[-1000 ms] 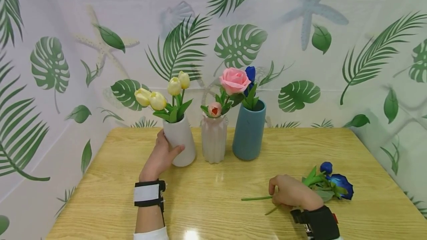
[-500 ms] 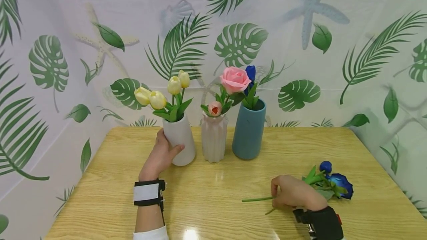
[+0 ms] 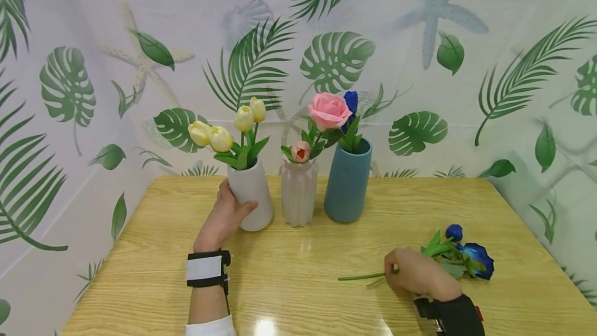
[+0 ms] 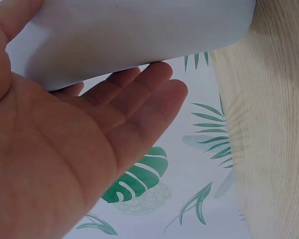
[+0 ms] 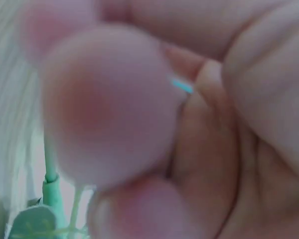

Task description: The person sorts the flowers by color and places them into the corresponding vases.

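In the head view, my left hand (image 3: pixel 225 217) holds a white vase (image 3: pixel 255 196) of yellow tulips (image 3: pixel 221 139), thumb in front and fingers behind. The left wrist view shows these fingers (image 4: pixel 139 107) along the vase wall (image 4: pixel 139 35). My right hand (image 3: pixel 415 273) is low over the table at the right, fingers curled and pinching a green stem (image 3: pixel 359 277). A second, shorter stem shows just under it. Beyond the hand lie a blue rose (image 3: pixel 478 261) and a blue tulip bud (image 3: pixel 454 232); I cannot tell whose stem is pinched.
Beside the white vase stand a ribbed pale vase (image 3: pixel 299 196) with a pink rose (image 3: pixel 329 111) and a small pink tulip (image 3: pixel 300 152), and a blue vase (image 3: pixel 347 185) with a blue tulip (image 3: pixel 351 102). A leaf-print cloth (image 3: pixel 420 92) hangs behind the wooden table (image 3: pixel 298 284).
My right hand has slid a little to the right along the stem, and the shorter stem's tip has swung up near the longer one. The left hand stays on the white vase.
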The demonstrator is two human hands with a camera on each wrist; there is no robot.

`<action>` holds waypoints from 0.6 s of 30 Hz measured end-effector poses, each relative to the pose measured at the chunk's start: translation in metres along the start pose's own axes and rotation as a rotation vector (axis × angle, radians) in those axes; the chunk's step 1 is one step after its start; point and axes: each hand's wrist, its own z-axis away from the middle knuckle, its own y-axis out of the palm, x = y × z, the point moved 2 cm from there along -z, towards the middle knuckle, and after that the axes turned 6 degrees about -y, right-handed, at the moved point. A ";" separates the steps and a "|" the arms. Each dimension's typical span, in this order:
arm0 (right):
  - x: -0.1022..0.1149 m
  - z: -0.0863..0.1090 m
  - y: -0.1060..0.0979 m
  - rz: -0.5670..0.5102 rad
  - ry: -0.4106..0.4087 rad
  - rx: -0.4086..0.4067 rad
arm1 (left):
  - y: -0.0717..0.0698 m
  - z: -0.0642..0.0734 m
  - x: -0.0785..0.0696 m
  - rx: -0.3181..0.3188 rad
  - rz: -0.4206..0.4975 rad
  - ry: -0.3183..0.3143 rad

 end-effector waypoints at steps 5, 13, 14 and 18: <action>0.009 -0.002 -0.006 -0.072 -0.016 -0.172 | 0.000 -0.001 0.001 -0.006 -0.016 0.006; 0.034 -0.007 -0.005 -0.680 -0.073 -0.442 | 0.000 -0.001 0.001 0.000 -0.011 -0.006; 0.036 -0.009 -0.003 -0.817 -0.072 -0.461 | 0.000 -0.001 0.001 0.004 -0.008 -0.005; 0.044 -0.013 0.008 -1.452 -0.029 -0.533 | 0.000 0.000 0.001 0.008 0.002 -0.006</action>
